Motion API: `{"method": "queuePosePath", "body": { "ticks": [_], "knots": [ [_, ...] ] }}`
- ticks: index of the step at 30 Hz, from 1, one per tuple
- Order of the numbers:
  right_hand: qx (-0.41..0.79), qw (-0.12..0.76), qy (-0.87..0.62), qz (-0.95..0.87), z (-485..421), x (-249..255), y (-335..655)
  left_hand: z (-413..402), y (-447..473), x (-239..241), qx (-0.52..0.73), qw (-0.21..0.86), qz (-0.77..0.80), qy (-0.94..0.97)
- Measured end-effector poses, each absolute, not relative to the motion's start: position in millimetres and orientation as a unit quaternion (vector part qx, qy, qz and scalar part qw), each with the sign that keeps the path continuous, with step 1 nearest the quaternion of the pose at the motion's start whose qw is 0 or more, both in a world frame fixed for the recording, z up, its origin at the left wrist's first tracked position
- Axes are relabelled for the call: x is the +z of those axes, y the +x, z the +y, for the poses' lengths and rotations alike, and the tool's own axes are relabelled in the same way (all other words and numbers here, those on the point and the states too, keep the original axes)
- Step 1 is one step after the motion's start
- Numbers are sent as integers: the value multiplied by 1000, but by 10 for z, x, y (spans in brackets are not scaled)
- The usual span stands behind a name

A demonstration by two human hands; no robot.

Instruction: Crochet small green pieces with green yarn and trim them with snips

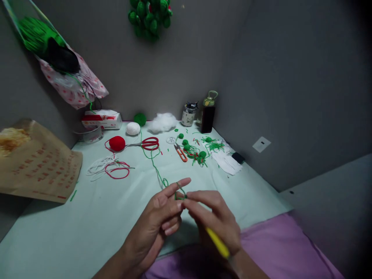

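My left hand (158, 219) pinches a small loop of green yarn (180, 195) between thumb and fingers, with the index finger stretched out and the strand wound over it. My right hand (216, 221) is closed round a yellow-handled crochet hook (216, 242), its tip at the loop. The green yarn strand (154, 164) runs from my fingers back across the pale green table (87, 217) toward a green yarn ball (140, 119) at the wall.
On the table lie red scissors (148, 143), orange snips (180, 152), a red ball (117, 143), a white ball (133, 128), stuffing (162, 122), small green crocheted pieces (196, 153), red and white cords (112, 168), a tissue box (101, 119), a jar (188, 114) and a dark bottle (208, 116).
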State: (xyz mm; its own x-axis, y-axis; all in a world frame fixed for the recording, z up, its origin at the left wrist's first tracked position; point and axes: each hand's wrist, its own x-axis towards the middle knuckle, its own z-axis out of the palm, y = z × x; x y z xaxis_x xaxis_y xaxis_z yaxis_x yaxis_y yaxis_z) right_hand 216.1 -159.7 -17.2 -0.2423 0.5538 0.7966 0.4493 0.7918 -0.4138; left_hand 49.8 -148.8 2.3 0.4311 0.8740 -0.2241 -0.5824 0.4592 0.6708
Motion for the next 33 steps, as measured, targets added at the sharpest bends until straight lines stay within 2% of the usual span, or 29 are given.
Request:
{"method": "queuePosePath", "body": {
  "ticks": [3, 5, 9, 22, 33],
  "knots": [
    [255, 612, -330, -672, -1544, -123, 2187, -1440, 434, 16, 443, 820, 261, 252],
    [365, 638, -318, -600, -1518, -90, 2204, -1420, 400, 23, 435, 823, 256, 261],
    [483, 649, -287, -513, -1511, -68, 2201, -1428, 386, 42, 430, 822, 257, 272],
    [417, 652, -282, -567, -1547, -122, 2195, -1465, 429, 38, 456, 767, 287, 350],
    [411, 651, -282, -573, -1529, -136, 2239, -1456, 397, 17, 429, 818, 253, 290]
  ]
}}
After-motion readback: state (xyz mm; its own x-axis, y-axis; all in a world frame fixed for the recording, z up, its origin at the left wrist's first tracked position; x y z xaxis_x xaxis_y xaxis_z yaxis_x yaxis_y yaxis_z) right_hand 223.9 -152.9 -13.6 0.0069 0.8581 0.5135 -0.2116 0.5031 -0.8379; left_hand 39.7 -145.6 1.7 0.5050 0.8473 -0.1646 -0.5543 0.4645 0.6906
